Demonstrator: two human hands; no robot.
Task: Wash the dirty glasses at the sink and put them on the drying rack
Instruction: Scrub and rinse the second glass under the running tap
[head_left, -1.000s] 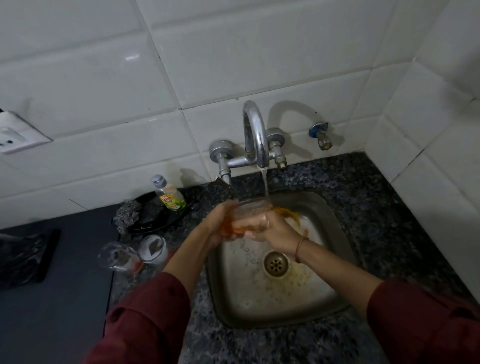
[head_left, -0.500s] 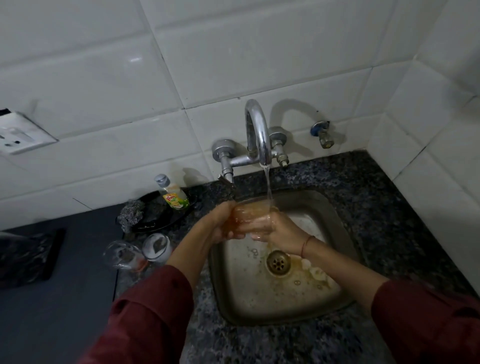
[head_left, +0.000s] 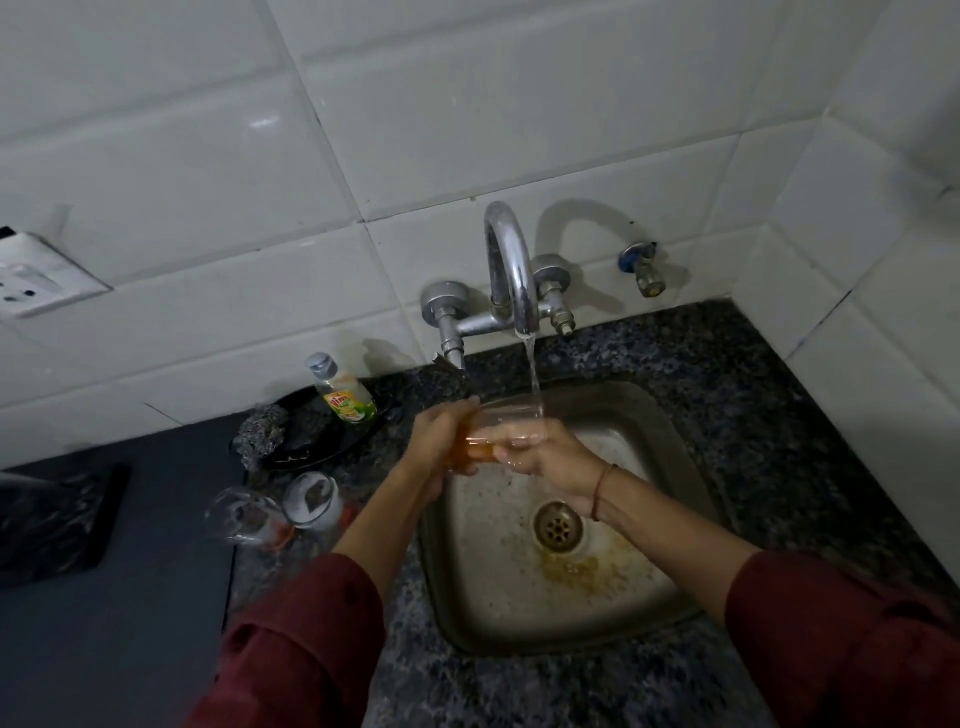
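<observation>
Gripping one glass (head_left: 511, 423) under one tap (head_left: 511, 270), left hand (head_left: 441, 447) and right hand (head_left: 553, 460) wrap fingers (head_left: 453, 415) round it; two glasses (head_left: 244, 517) (head_left: 311, 499) nearby.

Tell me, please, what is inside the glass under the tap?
Orange liquid sits low in the glass; water falls at its rim. The left hand and right hand hide the rest.

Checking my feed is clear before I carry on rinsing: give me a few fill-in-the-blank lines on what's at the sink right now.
1. The left hand and right hand hold one glass under water running from the ____.
2. On the counter near the soap bottle, ____ more glasses wait.
3. The soap bottle stands to the ____ of the sink.
4. The thread bracelet sits on the ____ wrist.

Missing words: tap; two; left; right.
</observation>
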